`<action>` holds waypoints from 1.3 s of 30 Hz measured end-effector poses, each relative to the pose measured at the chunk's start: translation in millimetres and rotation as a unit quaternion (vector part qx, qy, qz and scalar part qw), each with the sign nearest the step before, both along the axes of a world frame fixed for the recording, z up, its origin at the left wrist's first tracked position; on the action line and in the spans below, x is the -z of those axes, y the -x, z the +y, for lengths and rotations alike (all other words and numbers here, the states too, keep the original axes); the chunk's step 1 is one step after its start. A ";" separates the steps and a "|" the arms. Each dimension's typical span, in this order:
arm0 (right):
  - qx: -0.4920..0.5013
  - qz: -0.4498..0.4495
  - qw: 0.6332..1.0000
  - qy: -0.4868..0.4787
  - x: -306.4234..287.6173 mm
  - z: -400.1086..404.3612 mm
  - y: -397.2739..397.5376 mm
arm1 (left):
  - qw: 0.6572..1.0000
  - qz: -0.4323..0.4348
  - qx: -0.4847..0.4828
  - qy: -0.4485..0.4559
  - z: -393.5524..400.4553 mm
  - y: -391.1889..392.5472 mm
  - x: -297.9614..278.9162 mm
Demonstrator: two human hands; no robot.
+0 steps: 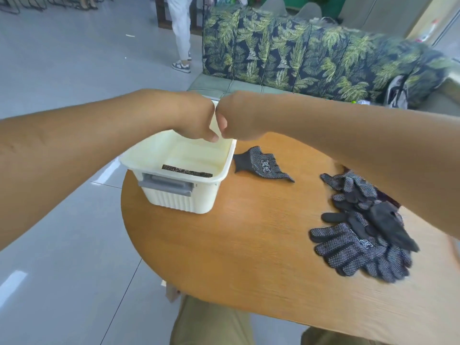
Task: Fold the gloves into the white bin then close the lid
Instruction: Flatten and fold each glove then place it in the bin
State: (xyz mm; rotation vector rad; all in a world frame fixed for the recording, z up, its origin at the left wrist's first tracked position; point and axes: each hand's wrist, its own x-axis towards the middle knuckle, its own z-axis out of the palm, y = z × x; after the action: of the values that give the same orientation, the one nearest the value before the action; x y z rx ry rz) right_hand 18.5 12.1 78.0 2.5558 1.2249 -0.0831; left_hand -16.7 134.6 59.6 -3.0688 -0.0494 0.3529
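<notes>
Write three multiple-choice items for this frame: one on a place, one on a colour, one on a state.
1. Where does the single spread glove lie?
A. inside the bin
B. on the table right of the bin
C. on the sofa

2. What colour is the white bin's latch?
A. grey
B. red
C. green

3. How is the bin?
A. shut with its lid
C. tipped on its side
B. open, upright

Key: 1 B, it lies flat on the wooden table beside the bin. 2 A, the front latch is grey. 3 B, the inside shows from above, with the left hand and right hand at its far rim.
</notes>
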 end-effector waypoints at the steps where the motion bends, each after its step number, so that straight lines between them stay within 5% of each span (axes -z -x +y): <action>1: 0.006 -0.012 1.000 0.004 -2.1 -11.2 1.7 | 1.000 -0.016 0.000 -0.002 -9.1 3.9 -2.8; 12: 0.145 -0.015 0.989 -0.039 9.1 -161.0 5.1 | 0.947 -0.248 0.073 0.192 -110.7 53.7 15.5; 21: 0.255 0.042 0.965 -0.044 93.1 -277.4 -3.9 | 0.956 -0.143 0.057 0.249 -151.3 72.2 136.8; 26: 0.317 -0.006 0.946 -0.071 134.2 -327.9 3.6 | 0.961 -0.128 0.033 0.242 -161.4 80.8 187.1; 34: 0.384 -0.066 0.900 -0.197 166.7 -367.2 0.3 | 0.958 -0.178 0.031 0.225 -162.9 86.3 220.9; 39: 0.388 0.002 0.845 -0.368 138.6 -366.4 -9.4 | 0.953 -0.217 0.030 0.210 -165.8 93.1 229.3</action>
State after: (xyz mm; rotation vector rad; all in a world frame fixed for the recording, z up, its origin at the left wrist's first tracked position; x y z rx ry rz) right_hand 27.9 -354.2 -60.6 3.5556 0.0968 0.2594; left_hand -109.8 -31.2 -169.7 -3.4897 0.1170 -0.3713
